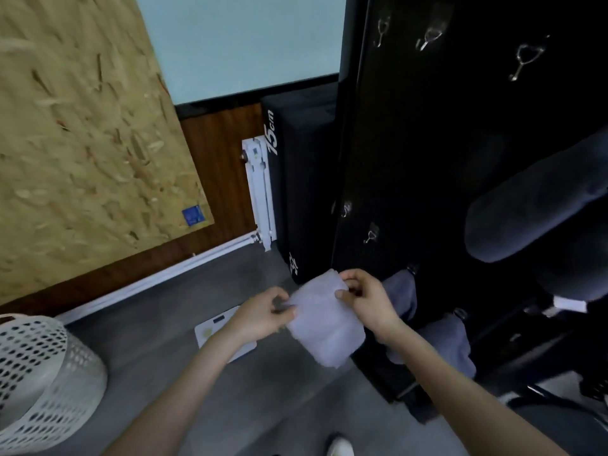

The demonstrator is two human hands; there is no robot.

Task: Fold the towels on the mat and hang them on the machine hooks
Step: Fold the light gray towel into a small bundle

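We see soft, even indoor light with no hard shadows; the pale wall (240,37) at the top centre is the brightest patch. The right half is very dim: the black machine (427,143) swallows nearly all detail, and only small glints pick out its hooks (523,60). Motion blur smears the board (82,126) in the upper left and softens the towel (324,319) at lower centre. Wide-angle distortion bends straight lines near the edges, and the whole picture sits tilted.

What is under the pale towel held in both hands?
Around the pale towel, grey floor and the black machine panel show. A white flat board lies under the left hand. Whatever sits directly beneath the towel is hidden.
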